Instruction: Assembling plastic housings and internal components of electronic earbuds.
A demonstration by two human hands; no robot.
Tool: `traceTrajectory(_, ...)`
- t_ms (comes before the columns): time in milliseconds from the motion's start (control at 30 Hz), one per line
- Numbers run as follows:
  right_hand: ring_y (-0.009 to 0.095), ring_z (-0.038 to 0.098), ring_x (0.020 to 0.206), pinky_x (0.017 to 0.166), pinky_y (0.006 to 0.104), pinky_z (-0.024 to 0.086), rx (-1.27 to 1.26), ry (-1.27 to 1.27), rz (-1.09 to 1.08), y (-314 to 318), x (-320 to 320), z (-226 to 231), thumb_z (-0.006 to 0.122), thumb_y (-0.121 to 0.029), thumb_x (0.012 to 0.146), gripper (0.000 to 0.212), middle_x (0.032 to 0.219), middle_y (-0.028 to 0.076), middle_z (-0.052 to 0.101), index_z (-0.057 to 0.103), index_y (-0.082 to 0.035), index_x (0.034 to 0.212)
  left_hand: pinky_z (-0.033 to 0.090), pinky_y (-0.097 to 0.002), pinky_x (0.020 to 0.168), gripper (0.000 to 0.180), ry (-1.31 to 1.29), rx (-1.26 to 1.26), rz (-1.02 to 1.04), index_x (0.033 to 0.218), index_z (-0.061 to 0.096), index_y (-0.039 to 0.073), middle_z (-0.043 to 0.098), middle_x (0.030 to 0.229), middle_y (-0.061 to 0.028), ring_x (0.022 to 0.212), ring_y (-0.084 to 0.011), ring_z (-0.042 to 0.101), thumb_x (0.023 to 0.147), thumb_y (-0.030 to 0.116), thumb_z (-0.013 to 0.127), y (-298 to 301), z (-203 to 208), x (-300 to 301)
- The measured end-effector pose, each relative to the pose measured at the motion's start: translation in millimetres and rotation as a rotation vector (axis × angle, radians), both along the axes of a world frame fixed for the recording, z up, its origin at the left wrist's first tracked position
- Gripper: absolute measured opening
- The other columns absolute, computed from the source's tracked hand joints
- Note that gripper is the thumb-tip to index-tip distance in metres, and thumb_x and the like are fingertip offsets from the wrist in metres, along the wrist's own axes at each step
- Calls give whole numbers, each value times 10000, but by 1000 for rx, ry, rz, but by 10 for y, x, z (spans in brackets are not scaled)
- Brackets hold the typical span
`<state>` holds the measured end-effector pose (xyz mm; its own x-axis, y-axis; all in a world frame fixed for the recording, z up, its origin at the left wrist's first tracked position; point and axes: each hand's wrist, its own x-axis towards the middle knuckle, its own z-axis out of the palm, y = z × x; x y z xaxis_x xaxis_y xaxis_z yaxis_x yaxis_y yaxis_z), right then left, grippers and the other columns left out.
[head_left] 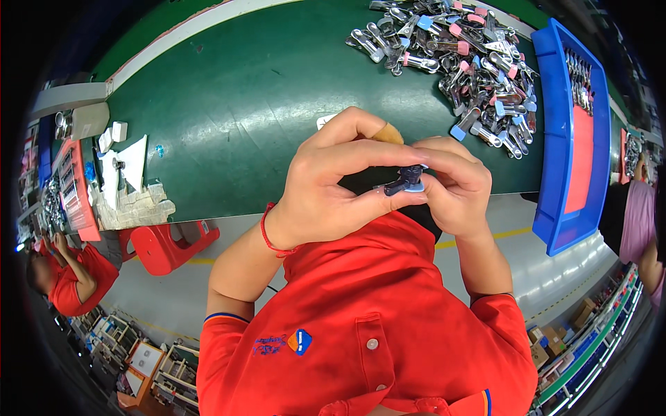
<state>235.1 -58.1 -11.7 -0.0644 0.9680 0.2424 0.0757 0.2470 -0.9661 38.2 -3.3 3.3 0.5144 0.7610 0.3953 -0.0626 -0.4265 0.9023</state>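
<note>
Close to my body, in front of the table edge, I hold a small metal clip (406, 182), dark and shiny with a light-blue tip. My left hand (333, 170) pinches it between thumb and finger from the left. From the other side my right hand (454, 184) grips the same clip with thumb and bent fingers, hiding part of it. A tan finger cover (388, 134) shows on a fingertip of my left hand. Beyond my right hand lies a big pile of metal clips (479, 76) with pink and blue tips.
A blue tray (548, 139) with rows of clips and a red-orange sheet stands at the table's right end. White pieces (128, 170) and taped blocks lie on the green table (229, 104) at left. A red stool (170, 249) and a person in red (76, 277) are farther left.
</note>
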Motion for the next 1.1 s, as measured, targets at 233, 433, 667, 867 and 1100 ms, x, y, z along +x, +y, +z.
traceTrajectory(233,243,680,827,729,324,545,226,-329,-152,-32,0,149,768,-4,735,352,967,144,695,662,10,1071,499,-280,727,384,-36,-139,215,1006,746,55,627,953,-85,839,-187,608,650,92,885,-91,27,199)
traceTrajectory(433,255,702,853,718,343,555,287,-447,-331,-244,284,301,793,-28,731,370,1004,141,708,646,5,1069,500,-315,819,633,-114,-94,168,1222,620,-18,641,1021,-116,929,-199,613,658,89,888,-253,-35,477)
traceTrajectory(667,180,640,802,710,305,507,51,-880,-721,-417,1885,993,677,-135,889,234,995,131,677,671,13,1071,519,-320,807,491,122,-147,-96,1210,606,-26,661,1063,-143,917,-216,648,750,0,778,-409,-289,446)
traceTrajectory(867,237,672,718,657,364,505,-591,-882,-718,-3,3188,563,658,-242,893,293,717,170,657,700,33,984,529,-306,724,258,192,55,-282,1043,680,-20,688,925,-135,809,-226,667,790,-71,695,-461,-342,573)
traceTrajectory(1100,166,643,712,667,318,504,-546,-899,-586,248,3301,197,619,-169,906,241,766,108,675,686,33,1020,528,-303,714,221,144,-62,-146,1001,683,-28,687,879,-130,791,-232,664,790,-96,676,-426,-270,280)
